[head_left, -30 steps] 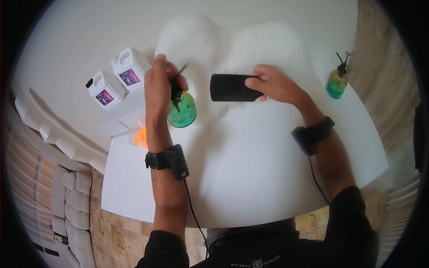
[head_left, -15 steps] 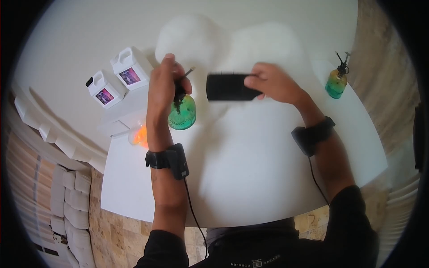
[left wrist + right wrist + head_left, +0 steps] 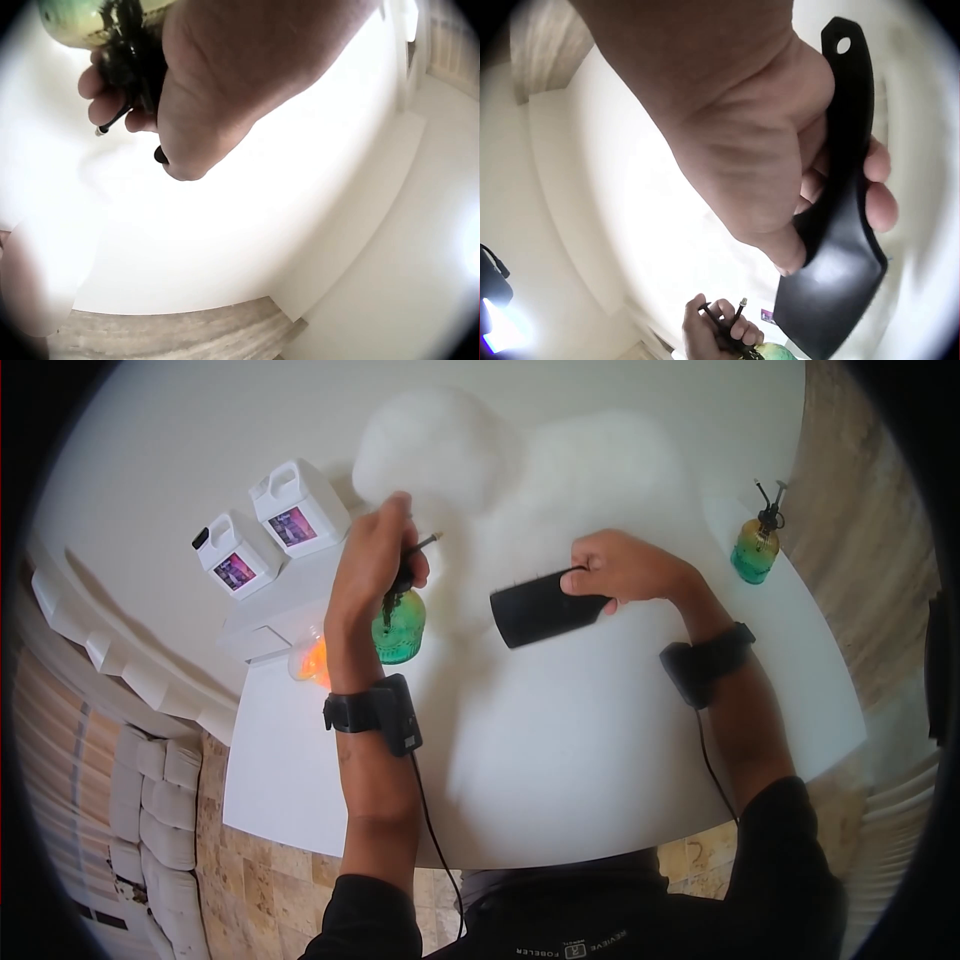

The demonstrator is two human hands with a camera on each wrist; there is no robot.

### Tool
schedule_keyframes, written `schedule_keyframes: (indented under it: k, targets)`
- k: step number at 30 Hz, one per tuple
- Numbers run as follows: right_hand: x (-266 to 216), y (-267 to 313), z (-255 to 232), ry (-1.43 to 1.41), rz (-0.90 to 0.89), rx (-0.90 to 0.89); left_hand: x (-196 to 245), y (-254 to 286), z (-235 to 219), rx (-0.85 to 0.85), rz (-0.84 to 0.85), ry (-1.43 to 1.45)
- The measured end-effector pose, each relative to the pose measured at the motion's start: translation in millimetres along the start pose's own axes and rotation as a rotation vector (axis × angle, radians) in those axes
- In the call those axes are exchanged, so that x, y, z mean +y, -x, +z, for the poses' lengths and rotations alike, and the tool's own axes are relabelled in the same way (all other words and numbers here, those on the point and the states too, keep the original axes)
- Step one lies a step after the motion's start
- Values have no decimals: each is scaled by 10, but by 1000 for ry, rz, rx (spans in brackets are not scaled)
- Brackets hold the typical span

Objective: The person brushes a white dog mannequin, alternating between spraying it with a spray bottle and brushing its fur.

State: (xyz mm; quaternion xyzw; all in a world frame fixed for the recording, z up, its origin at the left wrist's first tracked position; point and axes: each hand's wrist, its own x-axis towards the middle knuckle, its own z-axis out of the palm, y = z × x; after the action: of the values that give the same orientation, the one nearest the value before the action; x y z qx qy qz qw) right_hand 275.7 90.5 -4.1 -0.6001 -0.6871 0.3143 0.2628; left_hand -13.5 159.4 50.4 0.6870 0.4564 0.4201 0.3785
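The left hand (image 3: 372, 565) has its fingers curled round the black top of a green-and-yellow spray bottle (image 3: 401, 630), left of centre, its nozzle pointing to two o'clock. The right hand (image 3: 635, 568) grips a black brush (image 3: 540, 610) near centre, broad end between eight and nine o'clock. White jugs (image 3: 300, 520) stand at ten o'clock; a second bottle (image 3: 756, 550) is on the table (image 3: 560, 780) at two.

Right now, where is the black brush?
In the head view, the black brush is gripped in the right hand, right of the spray bottle in the left hand.
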Motion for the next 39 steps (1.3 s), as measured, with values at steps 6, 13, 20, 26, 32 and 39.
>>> schedule_keyframes:
  k: [6,13,20,26,32,39]
  targets:
    - [-59,8,-2,8,-58,-37,-84,-34,-54,-195,-48,-117]
    - [-59,-128,34,-431,-178,619,-52,-86,26,50,129,114]
    - [50,-174,144,-363,-166,425,-83,-93,-32,66,144,129]
    - [68,-94,156,-40,-86,68,-81,-44,-55,-21,100,63]
    - [85,-84,145,30,-90,-90,-52,10,-49,-164,-9,-72]
    - [-13,-101,20,-459,-223,511,-114,-120,-61,65,183,162]
